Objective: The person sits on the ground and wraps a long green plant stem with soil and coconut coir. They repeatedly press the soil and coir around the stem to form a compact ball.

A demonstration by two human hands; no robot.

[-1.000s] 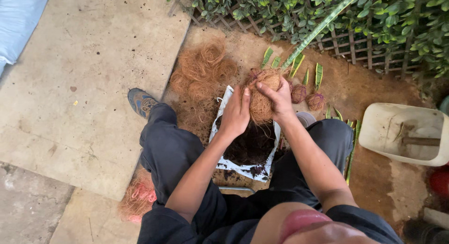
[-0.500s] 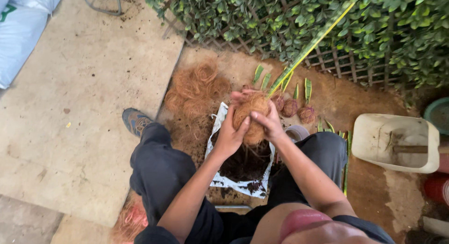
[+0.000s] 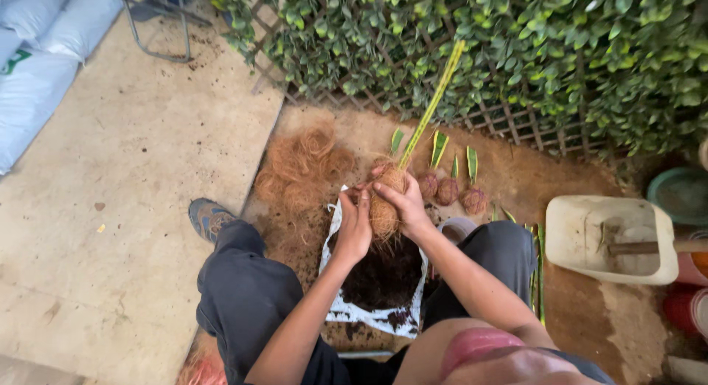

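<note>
Both hands, left hand (image 3: 355,226) and right hand (image 3: 404,202), clasp the fibre-wrapped root ball (image 3: 383,212) at frame centre (its long leaf (image 3: 431,105) slants toward the upper right).

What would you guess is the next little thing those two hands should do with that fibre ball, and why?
Probably press and turn the round brown fibre-wrapped ball again to firm the wrap. Both the left hand and right hand cup it above the open white bag of dark soil, and loose strands hang beneath it.

Fibre ball (image 3: 383,212) partly covered by both hands' grip. Stacked sacks (image 3: 37,68) far left cut by frame edge.
</note>
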